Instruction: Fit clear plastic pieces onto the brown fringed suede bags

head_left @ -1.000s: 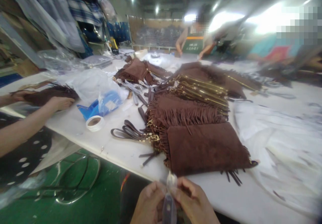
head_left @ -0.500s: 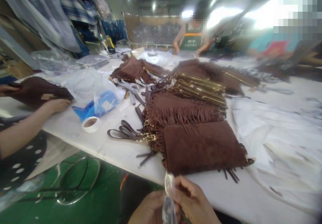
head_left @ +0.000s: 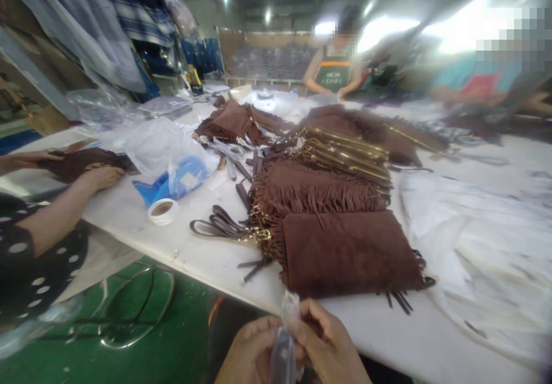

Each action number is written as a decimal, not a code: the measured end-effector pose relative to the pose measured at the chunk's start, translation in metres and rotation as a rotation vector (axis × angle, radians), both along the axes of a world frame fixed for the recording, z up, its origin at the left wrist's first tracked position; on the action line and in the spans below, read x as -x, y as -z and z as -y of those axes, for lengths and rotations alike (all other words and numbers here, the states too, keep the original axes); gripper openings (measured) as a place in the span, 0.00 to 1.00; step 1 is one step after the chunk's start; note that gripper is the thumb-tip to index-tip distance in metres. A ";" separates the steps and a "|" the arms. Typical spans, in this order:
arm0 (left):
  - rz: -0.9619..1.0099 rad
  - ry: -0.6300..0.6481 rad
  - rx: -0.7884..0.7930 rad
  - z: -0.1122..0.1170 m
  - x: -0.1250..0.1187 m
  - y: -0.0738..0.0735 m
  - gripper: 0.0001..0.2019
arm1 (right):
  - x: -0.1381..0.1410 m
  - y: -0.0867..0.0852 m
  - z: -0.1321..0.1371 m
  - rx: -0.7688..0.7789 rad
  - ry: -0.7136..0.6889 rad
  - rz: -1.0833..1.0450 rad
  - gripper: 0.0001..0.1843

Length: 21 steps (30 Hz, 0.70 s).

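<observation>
At the bottom edge, my left hand (head_left: 250, 352) and my right hand (head_left: 330, 346) are both closed on a small clear plastic sleeve (head_left: 290, 309) with a dark strap (head_left: 282, 361) inside it. Both hands are at the near edge of the white table (head_left: 207, 260). Just beyond them lies a brown suede fringed bag (head_left: 349, 252), the nearest of a stack of several like it (head_left: 319, 191). Dark straps with gold clasps (head_left: 224, 227) lie to the left of the stack.
A person in a dotted sleeve at the left handles another brown bag (head_left: 81, 162). A tape roll (head_left: 163, 210), blue packaging (head_left: 172, 181) and clear plastic bags (head_left: 150, 142) lie between. White wrapping (head_left: 478, 246) covers the right side. More people work at the far end. A metal stool frame (head_left: 129, 309) stands below.
My hands have stayed at the table edge, still pinching the sleeve. The person at the left has turned and lowered their brown bag. The view has shifted slightly.
</observation>
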<state>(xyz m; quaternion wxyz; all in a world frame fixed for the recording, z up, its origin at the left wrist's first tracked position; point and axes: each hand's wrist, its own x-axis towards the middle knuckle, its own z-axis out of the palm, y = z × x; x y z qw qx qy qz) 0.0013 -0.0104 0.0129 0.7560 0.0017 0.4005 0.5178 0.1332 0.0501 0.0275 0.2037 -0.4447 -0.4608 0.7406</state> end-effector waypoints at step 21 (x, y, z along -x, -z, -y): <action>0.114 -0.063 0.081 -0.003 0.001 -0.005 0.11 | 0.002 0.013 0.011 -0.118 0.034 -0.045 0.24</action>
